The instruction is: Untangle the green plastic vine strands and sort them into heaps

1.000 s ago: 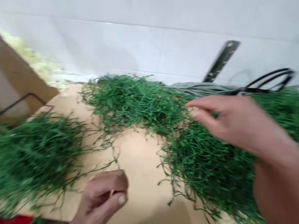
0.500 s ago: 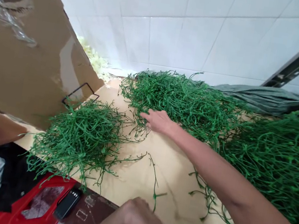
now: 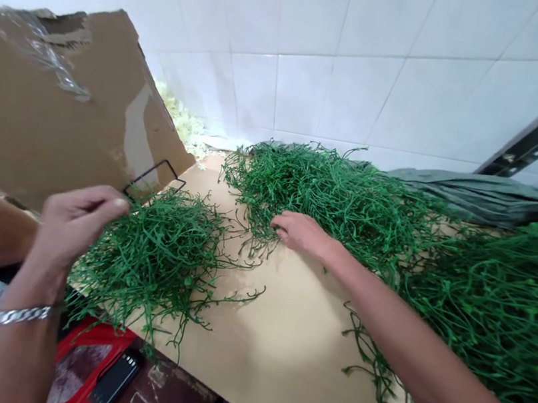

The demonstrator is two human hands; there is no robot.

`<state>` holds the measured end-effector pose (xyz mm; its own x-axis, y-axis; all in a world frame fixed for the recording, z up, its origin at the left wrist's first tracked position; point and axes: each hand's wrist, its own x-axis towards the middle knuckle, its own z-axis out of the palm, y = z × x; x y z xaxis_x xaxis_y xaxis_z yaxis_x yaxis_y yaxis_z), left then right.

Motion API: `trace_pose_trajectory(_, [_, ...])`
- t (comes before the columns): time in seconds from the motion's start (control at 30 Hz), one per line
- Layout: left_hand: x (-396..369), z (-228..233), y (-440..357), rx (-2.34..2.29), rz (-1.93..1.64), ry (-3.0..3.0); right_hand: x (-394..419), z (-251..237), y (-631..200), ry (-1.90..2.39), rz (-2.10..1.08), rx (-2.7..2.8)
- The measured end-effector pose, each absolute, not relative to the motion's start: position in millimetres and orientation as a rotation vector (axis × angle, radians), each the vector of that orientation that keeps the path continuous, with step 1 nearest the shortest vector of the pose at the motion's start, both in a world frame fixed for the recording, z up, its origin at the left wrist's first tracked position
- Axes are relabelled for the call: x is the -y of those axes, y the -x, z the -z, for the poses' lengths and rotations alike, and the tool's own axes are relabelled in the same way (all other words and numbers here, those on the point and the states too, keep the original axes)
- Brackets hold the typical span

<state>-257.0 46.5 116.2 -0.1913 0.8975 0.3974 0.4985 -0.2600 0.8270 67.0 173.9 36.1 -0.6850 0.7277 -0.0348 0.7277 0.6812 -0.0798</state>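
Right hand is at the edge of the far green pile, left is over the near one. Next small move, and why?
Probably close the right hand on a few stems at the near edge of the far pile: its fingers lie flat on loose strands there and grip nothing visible. The left hand hovers by the smaller pile.

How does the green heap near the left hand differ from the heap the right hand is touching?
The near heap is a small, separate clump by the cardboard box; the far heap is wider and runs toward the wall. The left hand is at the near heap's edge, and the right hand reaches the far heap. Both are tangled green stems.
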Motion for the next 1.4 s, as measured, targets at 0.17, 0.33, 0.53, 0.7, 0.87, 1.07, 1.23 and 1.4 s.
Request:
trace_pose_trajectory(0.17, [-68,-99,272,-1.958,-0.892,-2.124,-161,-13,-62,-1.328,-0.013,-2.84])
trace_pose_trajectory(0.33, [-55,-100,253,-2.133,-1.088,-2.525,-159,-9,-59,-1.38,-0.04,-2.819])
trace_pose_trajectory(0.53, [-20,-88,148,-1.591,-1.176,-2.803,-149,-34,-75,-1.387,0.037,-2.835])
trace_pose_trajectory(0.7, [-35,-55,85,-1.596,-0.878,-2.487,-137,-51,-111,-1.297,0.107,-2.805])
trace_pose_trajectory(0.87, [-101,-43,55,-1.588,-0.55,-2.486,-129,-43,-131,-1.323,0.02,-2.662])
trace_pose_trajectory(1.07, [-176,-19,31,-1.681,-0.133,-2.456,-120,-15,-117,-1.399,-0.036,-2.694])
trace_pose_trajectory(1.23, [-213,-8,9,-1.72,-0.115,-2.446,-121,-3,-114,-1.592,-0.095,-2.682])
trace_pose_trajectory(1.4, [-243,-13,3,-1.65,-0.133,-2.352,-118,-6,-121,-1.675,-0.118,-2.692])
